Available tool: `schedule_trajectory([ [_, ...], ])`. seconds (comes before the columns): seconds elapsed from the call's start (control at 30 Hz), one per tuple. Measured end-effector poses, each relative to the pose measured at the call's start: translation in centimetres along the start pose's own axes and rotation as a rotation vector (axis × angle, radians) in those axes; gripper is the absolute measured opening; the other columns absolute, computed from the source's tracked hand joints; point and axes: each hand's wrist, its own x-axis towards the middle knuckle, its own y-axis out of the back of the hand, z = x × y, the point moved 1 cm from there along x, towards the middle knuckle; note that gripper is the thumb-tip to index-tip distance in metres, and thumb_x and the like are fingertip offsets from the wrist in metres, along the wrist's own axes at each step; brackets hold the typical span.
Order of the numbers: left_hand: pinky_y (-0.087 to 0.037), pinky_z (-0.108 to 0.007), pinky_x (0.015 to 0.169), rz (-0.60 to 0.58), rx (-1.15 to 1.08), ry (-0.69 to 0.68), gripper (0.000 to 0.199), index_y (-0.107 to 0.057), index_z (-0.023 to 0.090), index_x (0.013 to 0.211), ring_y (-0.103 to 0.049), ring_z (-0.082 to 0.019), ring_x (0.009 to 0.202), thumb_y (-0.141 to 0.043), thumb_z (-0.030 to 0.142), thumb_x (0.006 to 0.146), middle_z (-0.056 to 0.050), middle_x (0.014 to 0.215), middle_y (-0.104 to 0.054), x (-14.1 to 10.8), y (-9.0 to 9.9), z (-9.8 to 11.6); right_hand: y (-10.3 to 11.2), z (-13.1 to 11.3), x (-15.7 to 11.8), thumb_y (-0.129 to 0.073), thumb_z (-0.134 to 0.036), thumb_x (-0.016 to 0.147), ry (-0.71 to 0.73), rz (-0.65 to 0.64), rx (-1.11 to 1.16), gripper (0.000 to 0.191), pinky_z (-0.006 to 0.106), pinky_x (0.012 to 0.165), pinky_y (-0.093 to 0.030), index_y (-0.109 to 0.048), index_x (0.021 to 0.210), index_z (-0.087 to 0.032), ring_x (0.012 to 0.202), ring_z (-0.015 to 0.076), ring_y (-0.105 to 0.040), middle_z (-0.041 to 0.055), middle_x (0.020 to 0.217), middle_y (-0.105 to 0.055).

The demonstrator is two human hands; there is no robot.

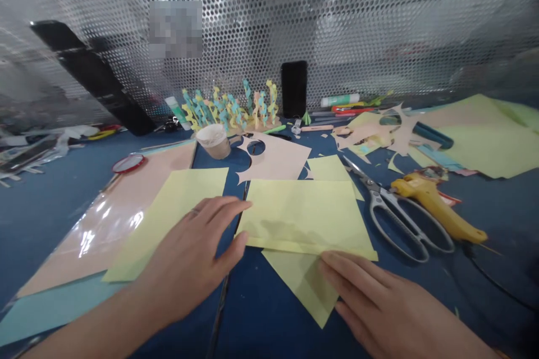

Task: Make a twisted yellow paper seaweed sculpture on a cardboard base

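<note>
Background: perforated metal sheet (337, 22) behind a blue work table (46, 224).
Paper: pale yellow sheet (303, 216) at table centre, lower edge folded (a 2nd sheet (301, 286) juts out beneath).
Left hand (189, 252): open, fingertips at the yellow sheet's left edge.
Right hand (379, 303): open, fingers resting on the 2nd sheet, just below the fold.
Tools, right: steel scissors (396, 213), yellow glue gun (429, 202).

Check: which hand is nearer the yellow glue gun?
Right. The right hand is below and to the left of the yellow glue gun; the left hand is much farther left of it.
</note>
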Motion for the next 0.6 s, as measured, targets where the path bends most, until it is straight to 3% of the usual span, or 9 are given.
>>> schedule_trajectory([
  [0.1, -0.026, -0.045, 0.108, -0.093, -0.073, -0.183, 0.055, -0.03, 0.021, 0.141, -0.028, -0.025, 0.135, -0.036, 0.045, 0.092, -0.008, 0.147, -0.035, 3.1, -1.4, 1.5, -0.9, 0.0, -0.4, -0.039, -0.019, 0.091, -0.074, -0.02, 0.047, 0.03, 0.029, 0.072, -0.057, -0.065, 0.104, -0.016, 0.093, 0.0204, -0.065, 0.0077, 0.105, -0.07],
  [0.2, -0.012, -0.048, 0.112, -0.172, -0.117, -0.302, 0.067, -0.014, 0.024, 0.146, -0.011, -0.026, 0.141, -0.031, 0.055, 0.09, -0.005, 0.155, -0.016, 4.9, -3.4, 3.0, -2.1, 0.1, -0.9, -0.044, -0.024, 0.09, -0.07, 0.004, -0.006, 0.028, 0.028, 0.073, -0.057, -0.062, 0.108, -0.013, 0.098, 0.0206, -0.063, 0.007, 0.108, -0.068],
  [0.37, -0.009, -0.05, 0.113, -0.254, -0.158, -0.289, 0.068, -0.006, 0.028, 0.147, -0.009, -0.026, 0.141, -0.029, 0.057, 0.09, -0.003, 0.155, -0.011, 4.7, -5.3, 2.8, -2.8, 1.1, -1.5, -0.051, -0.028, 0.088, 0.001, 0.003, -0.101, 0.025, 0.024, 0.067, -0.057, -0.061, 0.105, -0.013, 0.092, 0.0178, -0.064, 0.0048, 0.103, -0.069],
  [0.5, -0.011, -0.051, 0.112, -0.282, -0.154, -0.247, 0.063, -0.008, 0.029, 0.147, -0.01, -0.027, 0.141, -0.026, 0.054, 0.092, -0.003, 0.155, -0.011, 4.5, -4.9, 1.5, -2.1, 1.8, -1.6, -0.05, -0.025, 0.089, -0.019, 0.048, -0.156, 0.015, 0.022, 0.052, -0.052, -0.06, 0.095, -0.017, 0.072, 0.0141, -0.065, 0.0016, 0.09, -0.069],
  [0.6, -0.013, -0.052, 0.111, -0.284, -0.127, -0.199, 0.068, -0.014, 0.025, 0.147, -0.013, -0.029, 0.14, -0.029, 0.059, 0.089, -0.007, 0.154, -0.016, 5.8, -4.2, 0.8, -1.9, 2.2, -1.6, -0.048, -0.022, 0.089, -0.012, 0.056, -0.155, 0.011, 0.02, 0.05, -0.049, -0.058, 0.093, -0.02, 0.065, 0.0118, -0.064, -0.0009, 0.083, -0.068],
])
